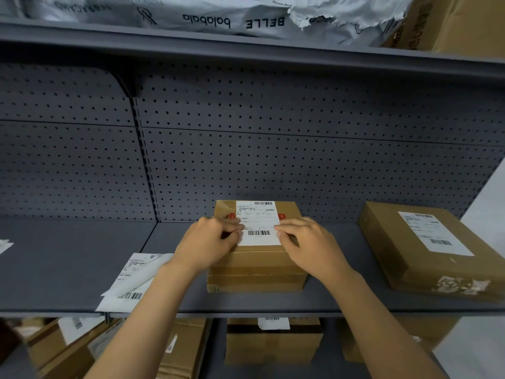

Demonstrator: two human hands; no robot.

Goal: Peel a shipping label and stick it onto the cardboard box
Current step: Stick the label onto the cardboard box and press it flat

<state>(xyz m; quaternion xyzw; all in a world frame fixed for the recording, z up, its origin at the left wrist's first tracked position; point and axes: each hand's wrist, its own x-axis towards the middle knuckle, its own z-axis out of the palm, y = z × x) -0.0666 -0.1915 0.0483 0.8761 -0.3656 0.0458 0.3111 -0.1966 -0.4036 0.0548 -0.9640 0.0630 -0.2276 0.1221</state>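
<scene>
A brown cardboard box (257,269) stands on the grey shelf in the middle. A white shipping label (258,220) with barcodes lies flat on its top. My left hand (210,242) rests on the box top with fingertips on the label's left edge. Fingertips of my right hand (308,242) press the label's right edge. Both hands lie flat with fingers down on the label; neither grips anything.
More label sheets and backing paper (131,283) lie on the shelf (68,263) at the left. A flatter labelled cardboard box (426,247) sits at the right. A pegboard wall stands behind. Grey mailer bags fill the shelf above; several boxes sit below.
</scene>
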